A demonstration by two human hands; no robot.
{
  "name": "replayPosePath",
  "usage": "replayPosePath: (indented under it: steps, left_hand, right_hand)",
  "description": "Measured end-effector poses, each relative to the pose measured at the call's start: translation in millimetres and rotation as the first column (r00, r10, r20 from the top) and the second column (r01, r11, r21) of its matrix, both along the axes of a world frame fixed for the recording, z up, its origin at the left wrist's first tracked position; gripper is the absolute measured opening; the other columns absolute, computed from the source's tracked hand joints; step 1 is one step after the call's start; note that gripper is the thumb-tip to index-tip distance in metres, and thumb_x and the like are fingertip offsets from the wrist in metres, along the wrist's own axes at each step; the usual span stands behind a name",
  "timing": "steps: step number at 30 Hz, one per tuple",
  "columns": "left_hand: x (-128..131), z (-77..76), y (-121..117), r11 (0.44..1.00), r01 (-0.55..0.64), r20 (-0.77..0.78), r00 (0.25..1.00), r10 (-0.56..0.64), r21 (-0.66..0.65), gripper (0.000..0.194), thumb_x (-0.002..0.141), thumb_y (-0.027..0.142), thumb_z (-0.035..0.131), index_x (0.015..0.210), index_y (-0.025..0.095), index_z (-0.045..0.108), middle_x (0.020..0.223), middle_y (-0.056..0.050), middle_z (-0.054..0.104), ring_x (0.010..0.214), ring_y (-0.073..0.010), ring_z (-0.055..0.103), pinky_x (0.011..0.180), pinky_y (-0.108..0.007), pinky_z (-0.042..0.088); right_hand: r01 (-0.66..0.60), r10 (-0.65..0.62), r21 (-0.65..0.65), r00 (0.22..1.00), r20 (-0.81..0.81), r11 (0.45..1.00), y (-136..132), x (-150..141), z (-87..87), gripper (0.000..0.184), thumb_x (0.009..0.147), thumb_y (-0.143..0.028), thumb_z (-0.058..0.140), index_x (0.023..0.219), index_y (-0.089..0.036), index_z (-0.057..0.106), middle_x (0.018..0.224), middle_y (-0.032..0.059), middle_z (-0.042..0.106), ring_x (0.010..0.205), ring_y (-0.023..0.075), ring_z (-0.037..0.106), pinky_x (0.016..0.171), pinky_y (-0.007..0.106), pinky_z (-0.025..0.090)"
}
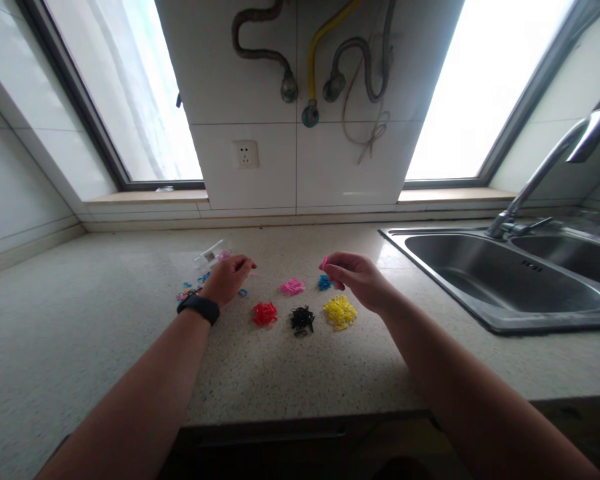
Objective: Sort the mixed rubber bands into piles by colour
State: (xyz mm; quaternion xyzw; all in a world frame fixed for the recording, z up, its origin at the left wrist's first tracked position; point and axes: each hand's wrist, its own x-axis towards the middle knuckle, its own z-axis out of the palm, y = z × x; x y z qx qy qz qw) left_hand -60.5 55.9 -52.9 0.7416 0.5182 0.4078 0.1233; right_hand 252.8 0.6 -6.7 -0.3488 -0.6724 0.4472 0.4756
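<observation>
Small rubber bands lie on the speckled countertop in piles by colour: pink (293, 287), blue (325, 283), red (265, 314), black (301, 319) and yellow (340, 312). My right hand (354, 272) hovers over the blue pile, its thumb and fingers pinching a pink rubber band (324, 263). On the left, my left hand (229, 277), with a black wristband, is closed in a pinch; whatever is at its fingertips is too small to make out. Beside that wrist are mixed-colour bands (187, 292), partly hidden by the hand. A single blue band (243, 293) rests to its right.
Behind my left hand lies a clear plastic bag (211, 253) with some pink in it. A steel double sink (500, 323) with a faucet (540, 173) is set into the counter at right. The tiled wall with a socket (246, 154) and pipes stands at the back.
</observation>
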Motion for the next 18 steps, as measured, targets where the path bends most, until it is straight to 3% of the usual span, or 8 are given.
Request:
replayPosePath:
  steps: [18]
  left_hand:
    - [-0.6, -1.0, 2.2, 1.000, 0.024, 0.012, 1.000, -0.024, -0.013, 0.037, 0.090, 0.044, 0.047, 0.085, 0.017, 0.072, 0.053, 0.001, 0.049, 0.047, -0.0133, 0.044, 0.045, -0.025, 0.029]
  right_hand:
    - [-0.031, 0.031, 0.013, 0.999, 0.034, 0.999, 0.1, 0.9, -1.2, 0.024, 0.081, -0.042, 0.071, 0.084, -0.019, 0.065, 0.065, -0.0026, 0.056, 0.054, 0.0080, 0.046, 0.048, 0.024, 0.036]
